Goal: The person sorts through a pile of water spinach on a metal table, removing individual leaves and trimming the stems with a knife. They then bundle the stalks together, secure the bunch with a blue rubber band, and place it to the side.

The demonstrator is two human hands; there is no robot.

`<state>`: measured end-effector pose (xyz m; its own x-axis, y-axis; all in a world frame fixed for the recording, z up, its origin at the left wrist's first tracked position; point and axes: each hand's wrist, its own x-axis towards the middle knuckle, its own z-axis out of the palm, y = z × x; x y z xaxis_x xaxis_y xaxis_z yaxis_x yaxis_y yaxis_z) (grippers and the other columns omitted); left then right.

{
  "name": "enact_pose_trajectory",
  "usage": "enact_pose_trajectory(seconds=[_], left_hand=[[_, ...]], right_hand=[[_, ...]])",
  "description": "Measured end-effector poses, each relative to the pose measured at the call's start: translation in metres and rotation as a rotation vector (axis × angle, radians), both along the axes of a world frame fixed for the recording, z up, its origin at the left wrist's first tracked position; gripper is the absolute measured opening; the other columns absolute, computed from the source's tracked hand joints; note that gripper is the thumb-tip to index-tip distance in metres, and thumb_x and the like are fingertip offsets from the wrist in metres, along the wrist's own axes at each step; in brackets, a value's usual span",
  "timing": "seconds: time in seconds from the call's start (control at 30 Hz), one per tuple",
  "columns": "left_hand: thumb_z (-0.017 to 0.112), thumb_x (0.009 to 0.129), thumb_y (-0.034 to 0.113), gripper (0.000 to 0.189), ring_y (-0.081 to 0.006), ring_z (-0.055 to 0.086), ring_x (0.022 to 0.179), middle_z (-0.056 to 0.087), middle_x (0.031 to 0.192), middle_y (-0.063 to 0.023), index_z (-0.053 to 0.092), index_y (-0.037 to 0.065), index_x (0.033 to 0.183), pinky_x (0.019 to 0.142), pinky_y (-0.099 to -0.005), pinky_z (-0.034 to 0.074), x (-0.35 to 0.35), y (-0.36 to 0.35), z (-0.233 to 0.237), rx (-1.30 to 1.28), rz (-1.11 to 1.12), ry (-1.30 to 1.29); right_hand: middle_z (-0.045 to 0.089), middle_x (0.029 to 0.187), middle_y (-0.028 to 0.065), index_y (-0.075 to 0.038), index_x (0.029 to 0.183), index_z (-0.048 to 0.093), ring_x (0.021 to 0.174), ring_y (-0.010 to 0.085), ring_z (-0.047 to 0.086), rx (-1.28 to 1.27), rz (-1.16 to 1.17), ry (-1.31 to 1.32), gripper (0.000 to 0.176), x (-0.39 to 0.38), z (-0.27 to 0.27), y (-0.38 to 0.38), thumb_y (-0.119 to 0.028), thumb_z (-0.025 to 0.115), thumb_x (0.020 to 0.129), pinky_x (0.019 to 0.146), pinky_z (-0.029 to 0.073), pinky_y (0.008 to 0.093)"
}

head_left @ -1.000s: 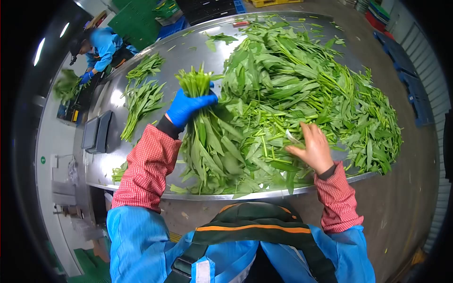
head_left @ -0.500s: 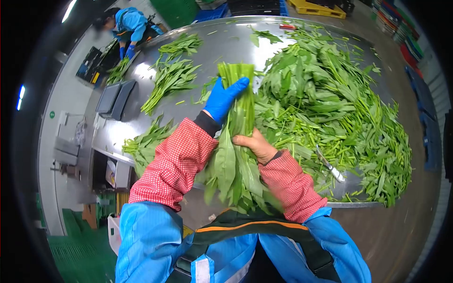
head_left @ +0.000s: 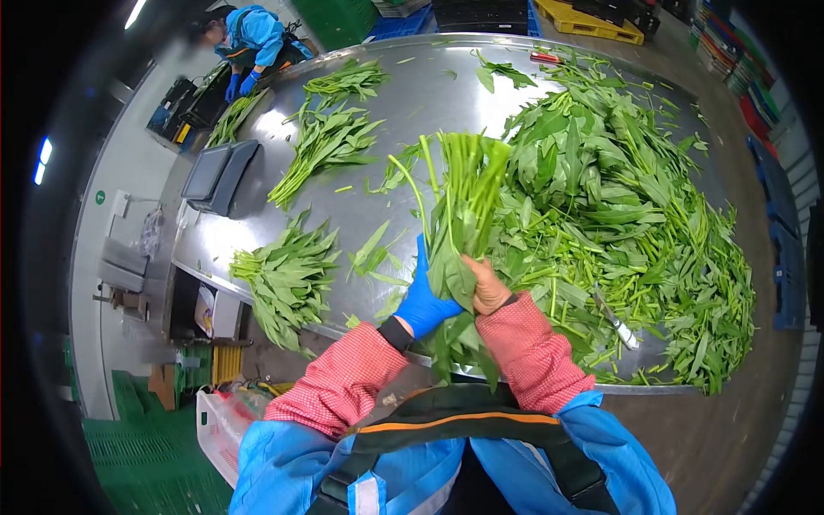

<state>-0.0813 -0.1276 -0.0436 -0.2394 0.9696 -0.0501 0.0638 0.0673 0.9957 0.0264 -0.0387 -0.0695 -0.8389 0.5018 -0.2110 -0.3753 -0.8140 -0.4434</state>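
My left hand (head_left: 427, 300) and right hand (head_left: 487, 287) clamp the bunch of greens (head_left: 464, 190) side by side, stems pointing away.

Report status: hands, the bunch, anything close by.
Left hand, gloved, right hand, bare: both shut on greens bunch. Stems up. Knife on steel table, apart.

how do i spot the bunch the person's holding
On the steel table, look at the near edge, left of the big loose heap. The bunch is the only one lifted, stems up, gripped by a blue-gloved left hand and bare right hand.
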Motion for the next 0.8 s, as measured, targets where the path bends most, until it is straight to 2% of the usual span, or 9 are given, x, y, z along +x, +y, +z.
enact_pose_trajectory(seconds=[0.13,0.17,0.23,0.27,0.3,0.37,0.67,0.73,0.8], left_hand=[[0.077,0.065,0.005,0.113,-0.0261,0.047,0.122,0.045,0.134,-0.0179,0.0,0.004,0.148,0.102,-0.0349,0.038,-0.035,-0.004,0.033,0.087,0.086,0.386],[0.076,0.065,0.004,0.111,-0.0276,0.047,0.123,0.045,0.133,-0.0191,0.002,0.005,0.148,0.102,-0.035,0.038,-0.049,-0.001,0.041,0.114,0.116,0.555],[0.073,0.068,0.003,0.105,-0.0338,0.046,0.124,0.043,0.136,-0.0239,0.006,0.008,0.149,0.101,-0.036,0.039,-0.077,-0.004,0.048,-0.241,0.035,0.764],[0.071,0.07,0.002,0.102,-0.0371,0.046,0.123,0.042,0.137,-0.0249,0.007,0.011,0.149,0.1,-0.0368,0.039,-0.09,-0.004,0.036,-0.477,-0.037,0.958],[0.07,0.07,0.002,0.101,-0.0365,0.046,0.124,0.042,0.138,-0.0244,0.008,0.01,0.149,0.1,-0.0367,0.039,-0.091,-0.003,0.043,-0.34,-0.006,0.912],[0.069,0.07,0.001,0.099,-0.0354,0.045,0.125,0.041,0.139,-0.0234,0.009,0.01,0.149,0.1,-0.0366,0.039,-0.089,-0.006,0.057,-0.082,0.023,0.813],[0.074,0.071,0.001,0.096,-0.0255,0.043,0.128,0.04,0.141,-0.0184,0.016,0.007,0.148,0.105,-0.034,0.035,-0.095,-0.014,0.034,0.067,-0.022,0.664],[0.074,0.071,0.002,0.096,-0.0255,0.042,0.129,0.038,0.142,-0.0181,0.017,0.006,0.147,0.106,-0.0335,0.034,-0.114,-0.025,0.03,-0.083,0.025,0.582],[0.074,0.072,0.003,0.094,-0.0245,0.045,0.125,0.041,0.139,-0.017,0.017,0.004,0.147,0.104,-0.0326,0.036,-0.123,-0.031,0.036,-0.068,0.067,0.676]], right_hand=[[0.058,0.121,0.0109,-0.005,0.128,0.047,0.112,0.0271,0.055,0.069,-0.02,0.102,0.055,0.019,0.0,0.018,-0.019,0.071,0.08,0.102,0.038,0.049],[0.058,0.119,0.0121,-0.004,0.127,0.047,0.111,0.028,0.055,0.056,0.0,0.226,0.056,0.024,0.008,0.03,-0.023,0.071,0.08,0.096,0.043,0.0494],[0.059,0.116,0.0122,-0.004,0.121,0.05,0.107,0.0262,0.057,-0.06,-0.067,0.108,0.046,0.039,-0.007,0.037,-0.024,0.068,0.083,0.089,0.049,0.0455],[0.062,0.106,0.0099,-0.006,0.115,0.053,0.094,0.0225,0.061,-0.118,-0.111,-0.05,0.033,0.041,-0.017,0.035,-0.021,0.062,0.087,0.074,0.054,0.0374],[0.061,0.092,0.0063,-0.008,0.111,0.056,0.072,0.0176,0.058,0.153,0.005,-0.097,0.023,0.045,-0.033,0.042,-0.017,0.056,0.089,0.06,0.051,0.0325],[0.056,0.081,0.0035,-0.008,0.107,0.058,0.058,0.0122,0.05,0.042,-0.169,-0.485,0.02,0.062,0.016,0.035,-0.015,0.054,0.09,0.051,0.045,0.0265],[0.044,0.069,-0.0023,-0.004,0.108,0.052,0.049,0.0061,0.036,0.091,-0.442,-0.11,0.02,0.113,0.036,0.08,-0.012,0.055,0.089,0.04,0.032,0.02],[0.042,0.065,-0.0038,-0.002,0.106,0.05,0.046,0.0054,0.033,-0.034,-0.629,0.002,0.021,0.13,0.051,0.092,-0.016,0.054,0.092,0.037,0.028,0.0193],[0.044,0.067,-0.0028,-0.002,0.113,0.05,0.052,0.0055,0.039,0.161,-0.629,0.113,0.03,0.157,0.05,0.11,-0.021,0.057,0.092,0.044,0.037,0.0198]])
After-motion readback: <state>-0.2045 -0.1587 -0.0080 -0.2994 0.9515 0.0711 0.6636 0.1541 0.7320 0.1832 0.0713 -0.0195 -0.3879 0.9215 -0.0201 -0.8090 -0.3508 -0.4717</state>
